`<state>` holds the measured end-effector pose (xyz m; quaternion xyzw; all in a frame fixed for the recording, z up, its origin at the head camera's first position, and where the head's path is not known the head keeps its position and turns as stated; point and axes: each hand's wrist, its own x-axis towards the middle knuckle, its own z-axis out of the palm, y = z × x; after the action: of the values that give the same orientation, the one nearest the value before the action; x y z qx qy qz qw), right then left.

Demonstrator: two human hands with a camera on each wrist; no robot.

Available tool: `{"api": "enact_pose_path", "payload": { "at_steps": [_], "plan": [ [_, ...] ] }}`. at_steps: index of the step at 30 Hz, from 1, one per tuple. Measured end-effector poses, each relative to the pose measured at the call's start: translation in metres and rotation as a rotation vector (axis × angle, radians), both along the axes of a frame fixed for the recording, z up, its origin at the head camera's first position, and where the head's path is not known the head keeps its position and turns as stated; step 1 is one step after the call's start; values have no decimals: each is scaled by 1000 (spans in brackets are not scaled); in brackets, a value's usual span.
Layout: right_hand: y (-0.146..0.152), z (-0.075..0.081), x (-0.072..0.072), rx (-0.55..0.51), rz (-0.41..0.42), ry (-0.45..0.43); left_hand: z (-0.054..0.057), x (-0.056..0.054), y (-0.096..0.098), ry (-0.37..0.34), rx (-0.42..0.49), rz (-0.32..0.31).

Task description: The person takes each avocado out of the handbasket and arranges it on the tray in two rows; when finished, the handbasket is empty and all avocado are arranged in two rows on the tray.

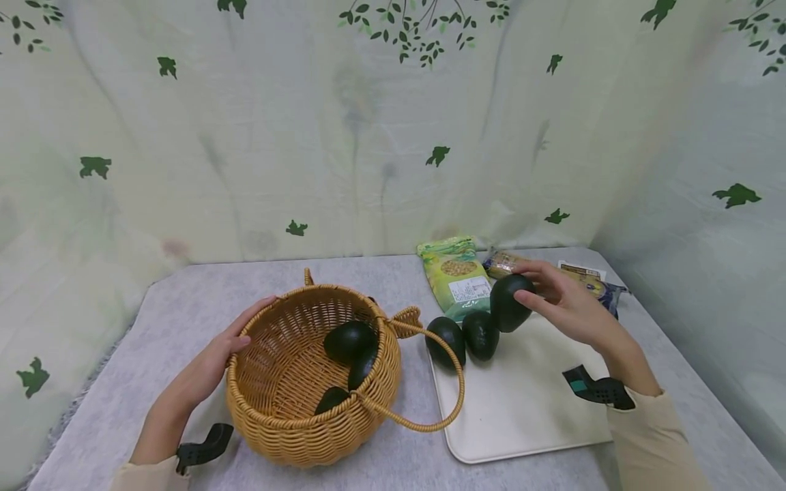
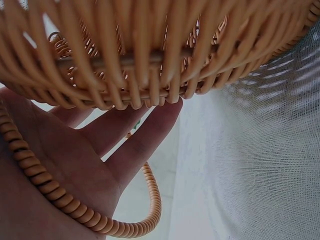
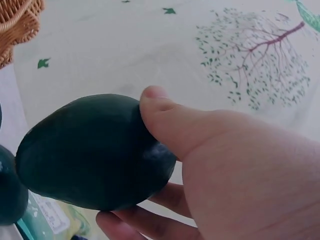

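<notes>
A dark green avocado (image 1: 510,303) is in the right hand (image 1: 568,303), pinched between thumb and fingers, by the back of a white tray (image 1: 528,402). Two more avocados (image 1: 481,335) sit just beside it. The left hand (image 1: 209,361), fingers nearly straight and spread, touches a wicker basket (image 1: 307,436) with three avocados (image 1: 350,341) inside.
</notes>
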<state>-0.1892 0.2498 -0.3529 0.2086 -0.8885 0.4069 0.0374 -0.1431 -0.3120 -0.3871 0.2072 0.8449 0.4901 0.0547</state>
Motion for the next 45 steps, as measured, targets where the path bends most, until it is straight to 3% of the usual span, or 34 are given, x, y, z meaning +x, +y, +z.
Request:
{"api": "enact_pose_path", "payload": {
  "at_steps": [10,24,34,45],
  "plan": [
    [8,-11,-7,113,-31,-19,-1,-1,0,10,-16,3],
    [14,-29,-18,274,-45,-138,-2,0,-1,20,-7,6],
    [12,-39,-22,288,13,-239,-2,1,-1,-8,15,4],
    [21,-33,-14,305,96,-274,0,-2,1,-16,-15,15]
  ]
}}
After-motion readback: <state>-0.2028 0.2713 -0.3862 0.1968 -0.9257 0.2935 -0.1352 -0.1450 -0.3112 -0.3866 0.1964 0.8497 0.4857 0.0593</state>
